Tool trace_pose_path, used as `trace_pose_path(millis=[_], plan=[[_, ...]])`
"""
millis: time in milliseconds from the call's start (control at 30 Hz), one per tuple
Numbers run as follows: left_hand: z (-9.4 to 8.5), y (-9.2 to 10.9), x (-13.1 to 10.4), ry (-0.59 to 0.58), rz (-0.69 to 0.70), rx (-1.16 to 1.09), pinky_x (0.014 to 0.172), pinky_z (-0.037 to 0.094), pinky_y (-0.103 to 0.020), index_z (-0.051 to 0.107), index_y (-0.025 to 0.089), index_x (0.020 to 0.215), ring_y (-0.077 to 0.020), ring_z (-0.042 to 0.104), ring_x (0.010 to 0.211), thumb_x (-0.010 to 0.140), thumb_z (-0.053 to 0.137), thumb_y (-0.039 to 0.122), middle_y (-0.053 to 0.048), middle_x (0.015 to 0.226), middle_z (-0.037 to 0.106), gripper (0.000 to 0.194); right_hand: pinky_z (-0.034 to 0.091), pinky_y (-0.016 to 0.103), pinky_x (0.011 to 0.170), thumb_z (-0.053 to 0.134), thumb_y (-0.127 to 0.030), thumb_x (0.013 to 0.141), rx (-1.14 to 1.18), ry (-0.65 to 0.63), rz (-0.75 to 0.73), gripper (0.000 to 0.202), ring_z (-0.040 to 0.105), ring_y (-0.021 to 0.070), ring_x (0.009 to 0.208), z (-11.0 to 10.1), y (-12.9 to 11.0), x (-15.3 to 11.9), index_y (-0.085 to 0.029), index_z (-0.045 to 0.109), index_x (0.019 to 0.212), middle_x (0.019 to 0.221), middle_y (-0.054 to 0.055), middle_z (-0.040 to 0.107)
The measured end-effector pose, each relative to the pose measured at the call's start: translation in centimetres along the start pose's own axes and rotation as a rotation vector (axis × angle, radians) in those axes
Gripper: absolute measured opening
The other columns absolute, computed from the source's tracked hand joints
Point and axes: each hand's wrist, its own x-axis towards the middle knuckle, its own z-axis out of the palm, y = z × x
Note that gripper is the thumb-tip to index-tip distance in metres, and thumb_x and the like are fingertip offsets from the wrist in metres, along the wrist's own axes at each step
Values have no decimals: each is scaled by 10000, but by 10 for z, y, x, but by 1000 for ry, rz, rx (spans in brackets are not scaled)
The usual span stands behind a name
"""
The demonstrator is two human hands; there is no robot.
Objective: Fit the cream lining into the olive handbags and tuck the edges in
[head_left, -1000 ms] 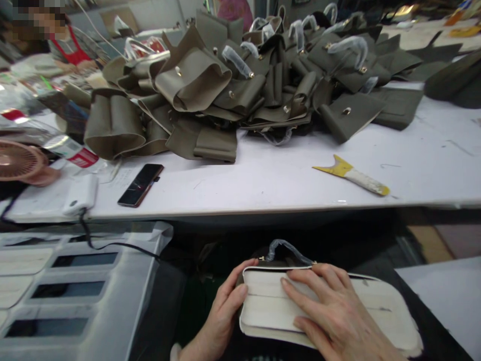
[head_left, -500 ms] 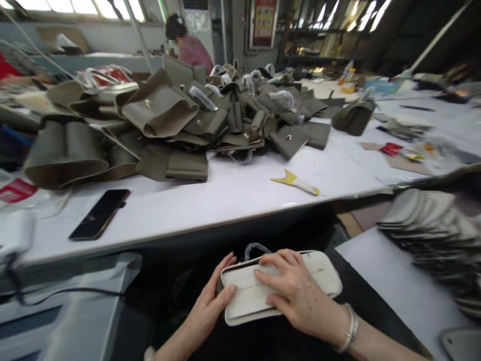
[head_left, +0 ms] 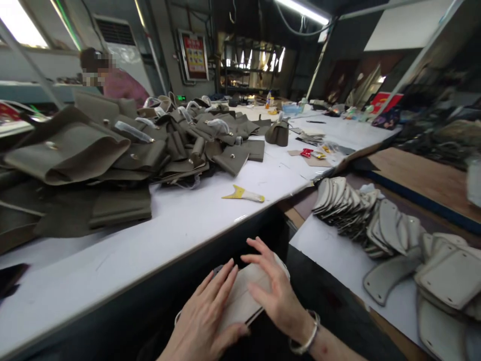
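Observation:
In front of my lap lies a pale, rounded oblong panel [head_left: 240, 293] with a seam line along its middle; its underside is hidden. My left hand [head_left: 208, 313] rests flat across the panel's left part, its fingers stretched out and its thumb apart at the near edge. Over the right part is my right hand [head_left: 277, 297], fingers spread and slightly bent. Whether the right fingertips touch the panel is hard to tell. Neither hand has its fingers wrapped round anything.
Olive-brown leather bags [head_left: 169, 143] are heaped on the white table [head_left: 195, 225]. A yellow-and-white forked tool [head_left: 243, 194] lies near its edge. At right, grey-white curved pieces [head_left: 345, 208] and flat panels [head_left: 447, 271] are piled. A phone [head_left: 13, 276] is at far left; a person [head_left: 124, 85] is behind.
My view has swung right. The left hand has moved from holding the panel's left end to lying flat on top. My right fingers have spread and lifted towards the far right end.

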Motion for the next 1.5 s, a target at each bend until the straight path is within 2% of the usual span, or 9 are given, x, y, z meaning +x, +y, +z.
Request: trace_pose_path(millis=[133, 267, 433, 600, 733, 1000, 1267, 1400, 1500], plan=[[-2, -3, 6, 73, 95, 116, 998, 514, -465, 372, 159, 1466, -305, 438, 1352, 902, 510, 575, -158, 1517, 372, 715, 330, 474, 1138, 559, -304, 879, -82, 285, 164, 356, 419, 258, 1332, -29, 34, 0, -197, 619, 1213, 1421, 102, 481], [-2, 3, 23, 45, 129, 87, 1005, 504, -470, 355, 161, 1472, -284, 396, 1380, 946, 495, 401, -134, 1525, 368, 595, 389, 443, 1078, 575, -377, 889, -102, 185, 272, 263, 521, 263, 1207, -37, 53, -6, -198, 723, 1012, 1236, 103, 619], [8, 17, 44, 0, 132, -120, 1049, 475, -412, 289, 172, 1501, -260, 339, 1414, 942, 507, 322, -120, 1566, 296, 618, 475, 306, 854, 484, -381, 949, -75, 225, 226, 291, 597, 202, 959, -37, 35, -7, -201, 702, 879, 1008, 72, 655], [14, 20, 52, 25, 92, -222, 1073, 457, -323, 352, 193, 1472, -209, 429, 1366, 967, 469, 271, -101, 1530, 385, 524, 404, 272, 671, 445, -357, 951, -188, 123, 350, 306, 544, 164, 719, -42, 30, 7, -190, 608, 754, 727, 10, 594], [14, 19, 54, 31, 128, -158, 1048, 483, -357, 350, 125, 1468, -258, 435, 1359, 906, 549, 287, -151, 1514, 393, 617, 358, 236, 577, 452, -306, 919, -95, 43, 439, 296, 495, 131, 636, -40, 38, 19, -177, 545, 670, 640, -18, 535], [21, 19, 56, -45, 241, -172, 1115, 408, -495, 266, 79, 1500, -309, 321, 1418, 804, 560, 213, -165, 1544, 313, 767, 361, 323, 739, 467, -264, 919, -433, 38, 271, 306, 498, 179, 750, -46, 27, 12, -186, 587, 648, 730, 25, 512], [10, 19, 58, -135, 274, -99, 1127, 397, -489, 293, 51, 1485, -324, 288, 1426, 755, 533, 192, -175, 1552, 262, 781, 372, 284, 597, 699, -368, 752, 345, 158, 499, 241, 503, 151, 613, -45, 58, 11, -153, 676, 646, 632, 25, 612], [12, 19, 60, -144, 318, -76, 1098, 438, -478, 382, 16, 1429, -331, 359, 1393, 725, 521, 184, -207, 1514, 328, 737, 431, 257, 560, 561, -615, 811, 567, 379, 609, 462, 496, 115, 569, -36, 81, 4, -162, 651, 812, 769, 40, 653], [17, 16, 62, -119, 385, -55, 1099, 433, -502, 404, 12, 1411, -335, 374, 1384, 755, 500, 180, -187, 1486, 393, 683, 481, 272, 575, 581, -656, 778, 705, 357, 715, 500, 572, 144, 606, -13, 95, -4, -162, 651, 805, 770, 62, 663]])
